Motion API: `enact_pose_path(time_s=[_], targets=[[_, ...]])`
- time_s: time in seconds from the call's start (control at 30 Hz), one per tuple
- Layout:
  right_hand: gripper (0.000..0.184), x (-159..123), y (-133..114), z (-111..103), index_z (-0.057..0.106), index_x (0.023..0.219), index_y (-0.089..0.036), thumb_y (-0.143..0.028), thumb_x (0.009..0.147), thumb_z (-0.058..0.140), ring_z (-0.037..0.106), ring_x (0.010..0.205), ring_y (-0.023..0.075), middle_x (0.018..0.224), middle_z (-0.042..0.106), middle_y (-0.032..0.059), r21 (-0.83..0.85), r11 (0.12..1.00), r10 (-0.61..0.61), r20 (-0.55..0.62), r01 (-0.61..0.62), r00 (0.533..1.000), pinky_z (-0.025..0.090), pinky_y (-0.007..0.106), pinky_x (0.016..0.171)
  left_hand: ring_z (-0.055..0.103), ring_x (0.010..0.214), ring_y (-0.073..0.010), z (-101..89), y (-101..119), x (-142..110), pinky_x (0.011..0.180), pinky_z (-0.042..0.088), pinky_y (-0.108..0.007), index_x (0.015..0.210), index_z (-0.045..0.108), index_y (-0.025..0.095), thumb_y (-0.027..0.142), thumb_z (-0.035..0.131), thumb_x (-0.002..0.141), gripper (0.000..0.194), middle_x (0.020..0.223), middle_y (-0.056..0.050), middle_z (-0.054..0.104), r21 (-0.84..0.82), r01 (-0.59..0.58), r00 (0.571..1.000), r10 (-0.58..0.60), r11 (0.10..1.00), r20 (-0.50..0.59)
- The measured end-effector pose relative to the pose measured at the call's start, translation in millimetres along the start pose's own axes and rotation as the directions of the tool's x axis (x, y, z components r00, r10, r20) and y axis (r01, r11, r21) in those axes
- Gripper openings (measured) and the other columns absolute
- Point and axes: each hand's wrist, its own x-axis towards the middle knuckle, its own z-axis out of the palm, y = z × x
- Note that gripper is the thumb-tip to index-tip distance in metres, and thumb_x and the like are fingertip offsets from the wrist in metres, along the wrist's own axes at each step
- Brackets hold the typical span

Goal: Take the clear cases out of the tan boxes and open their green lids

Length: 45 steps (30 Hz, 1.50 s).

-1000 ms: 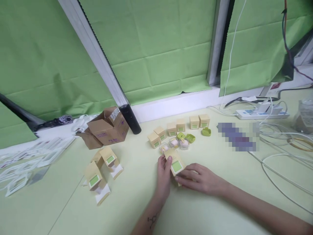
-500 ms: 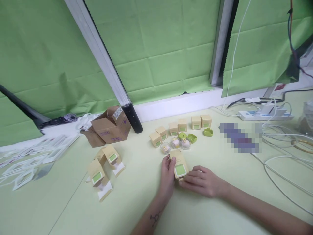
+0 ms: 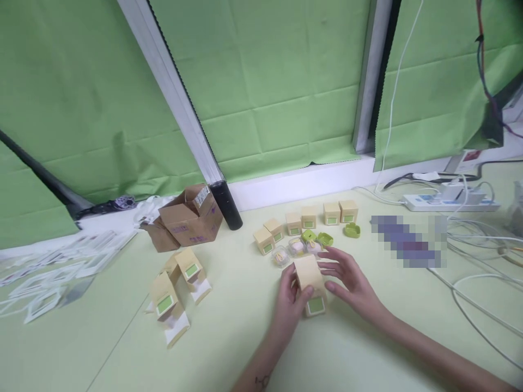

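Gripping carton (image 3: 311, 272) w/ L hand (image 3: 288, 304), R hand (image 3: 352, 282) open alongside

L fingers are curling round the tan carton's left side, thumb pressing its front nr the green label; carton is tilting just this side of the clear packs (image 3: 297, 246), btwn both hands. R fingers are spreading wide along its right edge, thumb well apart; can't tell if touching.

Containers, L to R: open tan cartons (image 3: 165, 296) are showing white flaps, contents unclear; brown cardboard box (image 3: 194, 226) is standing open, inside hidden; six small boxes (image 3: 294, 224) are standing in pairs, tops closed; three packs are holding pale pink items; green dishes (image 3: 326, 239) are lying behind & farther right.
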Motion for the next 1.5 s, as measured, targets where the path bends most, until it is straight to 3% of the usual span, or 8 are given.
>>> enact_pose_path(time_s=[0.13, 0.3, 0.53, 0.9, 1.03, 1.17, 1.37, 1.5], targets=[[0.024, 7, -9, -6, 0.060, 0.112, -0.030, -0.037, 0.089, 0.056, 0.057, 0.090, 0.0181, 0.105, 0.053, 0.0052, -0.040, 0.993, 0.112, -0.030, -0.113, 0.993, 0.049, 0.036, 0.085, 0.047, 0.122, -0.0243, -3.0, -8, -2, 0.102, 0.038, -0.040, 0.128, 0.039, 0.024, 0.029, 0.065, 0.079, 0.055, 0.132, -0.011, 0.049, 0.113, -0.095, 0.992, 0.085, 0.989, 0.093], [0.005, 6, -18, -9, 0.065, 0.083, -0.027, -0.030, 0.085, 0.062, 0.054, 0.088, 0.0181, 0.086, 0.053, 0.0021, -0.047, 0.998, -0.041, 0.023, 0.042, 0.999, 0.047, 0.032, 0.081, 0.041, 0.127, -0.0266, -6.4, -6, -5, 0.105, 0.034, -0.044, 0.118, 0.048, 0.025, 0.023, 0.064, 0.079, 0.042, 0.135, -0.010, 0.043, 0.353, -0.177, 0.971, 0.105, 0.919, 0.214], [0.018, 10, -16, -1, 0.064, 0.093, -0.025, -0.040, 0.088, 0.055, 0.056, 0.093, 0.0198, 0.094, 0.054, 0.0050, -0.017, 0.984, 0.175, 0.002, -0.175, 0.985, 0.050, 0.029, 0.072, 0.042, 0.126, -0.0244, -5.0, -8, -8, 0.106, 0.033, -0.044, 0.133, 0.028, 0.027, 0.024, 0.065, 0.079, 0.066, 0.139, -0.010, 0.042, 0.377, -0.078, 0.982, 0.006, 0.923, 0.190], [0.024, 11, -12, 0, 0.067, 0.085, -0.026, -0.047, 0.083, 0.057, 0.052, 0.107, 0.0249, 0.102, 0.058, 0.0057, -0.216, 0.947, 0.230, -0.054, -0.236, 0.972, 0.042, 0.039, 0.092, 0.048, 0.120, -0.0223, 2.5, 3, -9, 0.102, 0.038, -0.040, 0.124, 0.041, 0.025, 0.020, 0.065, 0.077, 0.053, 0.129, -0.006, 0.053, 0.345, -0.083, 0.980, 0.015, 0.935, 0.197], [0.032, 15, -11, -5, 0.065, 0.085, -0.021, -0.051, 0.083, 0.054, 0.061, 0.089, 0.0236, 0.091, 0.066, 0.0058, -0.164, 0.923, 0.361, 0.058, -0.348, 0.931, 0.047, 0.037, 0.080, 0.046, 0.123, -0.0229, -0.2, -4, -10, 0.104, 0.036, -0.041, 0.127, 0.037, 0.026, 0.020, 0.067, 0.076, 0.060, 0.132, -0.007, 0.049, 0.344, -0.072, 0.983, 0.009, 0.936, 0.182], [0.031, 14, -9, -4, 0.062, 0.087, -0.021, -0.051, 0.083, 0.055, 0.062, 0.087, 0.0218, 0.090, 0.066, 0.0045, -0.146, 0.929, 0.352, 0.065, -0.340, 0.934, 0.048, 0.035, 0.077, 0.043, 0.126, -0.0239, -0.7, -11, -10, 0.106, 0.034, -0.043, 0.129, 0.035, 0.026, 0.022, 0.066, 0.077, 0.061, 0.137, -0.009, 0.045, 0.374, -0.116, 0.979, 0.042, 0.920, 0.200], [0.038, 8, 6, 5, 0.055, 0.101, -0.022, -0.055, 0.081, 0.056, 0.060, 0.091, 0.0221, 0.092, 0.061, 0.0044, -0.082, 0.925, 0.366, -0.065, -0.370, 0.928, 0.050, 0.035, 0.075, 0.047, 0.120, -0.0242, -4.3, 17, -7, 0.101, 0.037, -0.040, 0.118, 0.048, 0.022, 0.027, 0.064, 0.077, 0.043, 0.125, -0.011, 0.051, 0.599, -0.210, 0.965, 0.067, 0.773, 0.253], [0.039, 9, 14, 0, 0.055, 0.105, -0.023, -0.056, 0.085, 0.050, 0.060, 0.094, 0.0229, 0.099, 0.062, 0.0061, -0.076, 0.934, 0.346, -0.059, -0.349, 0.937, 0.049, 0.038, 0.082, 0.055, 0.107, -0.0266, -44.2, 58, -8, 0.090, 0.043, -0.038, 0.111, 0.053, 0.024, 0.033, 0.066, 0.073, 0.041, 0.111, -0.007, 0.059, 0.857, -0.009, 0.993, -0.094, 0.515, 0.066]])
